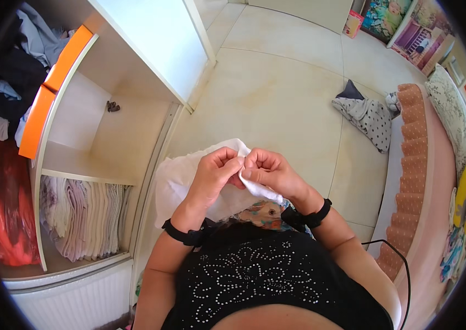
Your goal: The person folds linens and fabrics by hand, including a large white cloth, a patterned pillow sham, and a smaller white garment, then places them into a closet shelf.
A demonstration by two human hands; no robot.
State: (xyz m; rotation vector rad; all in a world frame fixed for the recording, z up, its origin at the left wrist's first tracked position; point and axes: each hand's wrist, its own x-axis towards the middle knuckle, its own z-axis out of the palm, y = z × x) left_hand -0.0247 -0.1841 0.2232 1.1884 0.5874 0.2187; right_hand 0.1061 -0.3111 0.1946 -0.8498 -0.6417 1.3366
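A thin white cloth (179, 175) hangs below and to the left of my two hands, with a narrow folded end reaching down to the right. My left hand (218, 167) pinches its upper edge between thumb and fingers. Close beside it, my right hand (268, 169) grips the same edge, its fingers curled. The two thumbs nearly meet at the gathered fabric. Each wrist wears a black strap. Beneath the cloth, a patterned colourful fabric (257, 214) shows near my lap.
An open wardrobe on the left holds folded textiles (92, 218), clothes and orange boxes (67, 57). A star-patterned grey fabric item (367, 119) lies on the tiled floor (274, 103). A bed with a pink ruffled skirt (412, 165) stands at right; a black cable (407, 272) curves beside my right arm.
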